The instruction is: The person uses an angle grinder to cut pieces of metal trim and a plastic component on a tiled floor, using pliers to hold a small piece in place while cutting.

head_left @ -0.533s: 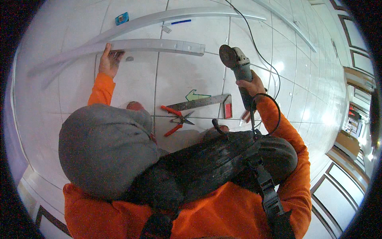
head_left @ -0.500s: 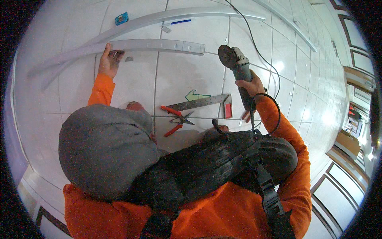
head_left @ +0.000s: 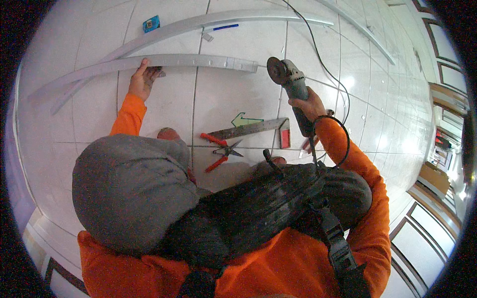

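My left hand (head_left: 141,83) grips the near edge of a long silvery metal profile (head_left: 189,60), with the thumb over its upper face. The profile's right end points toward an angle grinder (head_left: 298,91). My right hand (head_left: 309,105) is wrapped round the grinder's body, and its disc (head_left: 277,70) stands a little to the right of the profile's end, apart from it. Below, on the tiles, lie red-handled snips (head_left: 224,152), their blades apart, and a try square (head_left: 248,129) with a red-faced stock.
A second metal profile (head_left: 218,19) lies farther back, and another (head_left: 365,32) at the far right. A blue marker (head_left: 226,27) and a small blue packet (head_left: 151,24) are on the floor. The black power cord (head_left: 318,52) curves past the grinder and loops round my right forearm.
The grinder has shifted slightly left, toward the profile's end. The held profile has turned a little and its right end sits slightly nearer me. My left hand has moved slightly right.
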Demonstrator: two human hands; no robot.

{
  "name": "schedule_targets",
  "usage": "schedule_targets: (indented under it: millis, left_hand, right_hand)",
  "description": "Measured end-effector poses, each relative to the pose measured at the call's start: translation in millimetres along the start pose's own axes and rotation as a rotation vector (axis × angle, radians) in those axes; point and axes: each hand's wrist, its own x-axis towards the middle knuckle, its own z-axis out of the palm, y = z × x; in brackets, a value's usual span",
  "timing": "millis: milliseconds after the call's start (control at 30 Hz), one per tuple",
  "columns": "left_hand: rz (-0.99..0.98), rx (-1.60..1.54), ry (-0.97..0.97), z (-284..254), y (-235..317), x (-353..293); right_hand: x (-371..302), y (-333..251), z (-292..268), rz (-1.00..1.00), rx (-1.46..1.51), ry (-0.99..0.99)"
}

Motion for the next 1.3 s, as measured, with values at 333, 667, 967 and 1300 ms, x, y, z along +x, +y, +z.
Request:
schedule_targets:
  millis: [333, 667, 967, 1300]
  left_hand:
    - [0.014, 0.112, 0.015, 5, 6, -7]
    - [0.035, 0.073, 0.032, 2, 2, -5]
    - [0.016, 0.069, 0.02, 2, 3, -2]
    - [0.006, 0.003, 0.015, -4, 1, -1]
  right_hand:
    - [25, 8, 15, -0.034, -0.086, -0.03]
    - [28, 2, 21, 0.03, -0.115, -0.042]
    - [26, 0, 21, -0.005, -0.056, -0.011]
    - [20, -6, 25, -0.086, 0.188, -0.023]
